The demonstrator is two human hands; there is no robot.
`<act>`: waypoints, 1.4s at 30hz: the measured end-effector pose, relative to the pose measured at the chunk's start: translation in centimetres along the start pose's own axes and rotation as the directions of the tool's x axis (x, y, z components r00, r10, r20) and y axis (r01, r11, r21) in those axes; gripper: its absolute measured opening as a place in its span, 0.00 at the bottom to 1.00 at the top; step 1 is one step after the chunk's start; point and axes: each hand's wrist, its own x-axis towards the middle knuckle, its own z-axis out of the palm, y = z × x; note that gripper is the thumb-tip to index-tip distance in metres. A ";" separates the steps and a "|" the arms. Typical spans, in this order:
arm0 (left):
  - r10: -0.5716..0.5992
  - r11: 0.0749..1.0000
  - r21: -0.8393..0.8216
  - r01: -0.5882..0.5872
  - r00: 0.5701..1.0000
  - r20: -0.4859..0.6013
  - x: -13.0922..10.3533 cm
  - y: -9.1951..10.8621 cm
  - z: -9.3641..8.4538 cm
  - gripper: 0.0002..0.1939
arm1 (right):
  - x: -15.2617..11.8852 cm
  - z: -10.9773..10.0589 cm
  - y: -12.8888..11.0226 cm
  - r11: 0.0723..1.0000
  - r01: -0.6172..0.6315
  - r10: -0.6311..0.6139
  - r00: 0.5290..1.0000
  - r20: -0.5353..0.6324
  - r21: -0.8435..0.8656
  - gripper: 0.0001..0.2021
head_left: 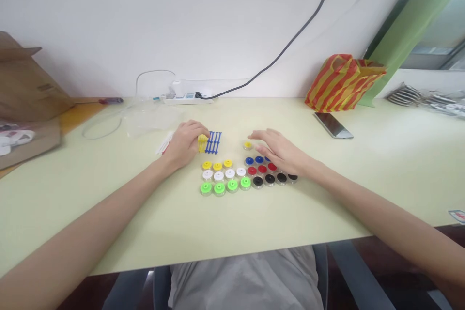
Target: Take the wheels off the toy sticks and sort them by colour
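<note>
My left hand (pixel 186 141) is bent over a set of thin yellow rods (pixel 202 144), its fingers curled round their upper end. Right beside them lie blue rods (pixel 214 143) with small knobs, side by side on the table. My right hand (pixel 278 149) hovers with thumb and fingers apart near a lone yellow-topped disc (pixel 247 145), holding nothing. Below the hands stand rows of round clear-based pieces: yellow (pixel 217 166), white (pixel 218 176), green (pixel 232 185), blue (pixel 249 161), red (pixel 262 169) and black (pixel 270 179). My right hand partly hides the blue, red and black rows.
A phone (pixel 333 125) lies at the right, before a red-and-yellow striped bag (pixel 343 85). Against the wall is a power strip (pixel 189 99) with a dark cable (pixel 276 60). Clear plastic (pixel 152 120) and a cardboard box (pixel 31 80) are at the left.
</note>
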 end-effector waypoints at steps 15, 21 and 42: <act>-0.082 0.996 0.013 0.084 0.994 -0.073 0.1 1.1 0.2 0.22 | 13.0 2.1 -1.0 0.962 0.238 -0.215 0.962 0.169 -0.131 0.09; -0.138 0.987 0.060 0.152 0.972 -0.190 0.0 0.4 -0.1 0.20 | 11.7 1.7 -0.7 0.960 0.229 -0.187 0.952 0.244 -0.159 0.10; -0.137 0.991 -0.008 0.137 0.980 -0.144 0.0 1.4 0.0 0.22 | 7.7 0.0 -1.3 0.997 0.040 -0.058 0.938 0.343 0.060 0.07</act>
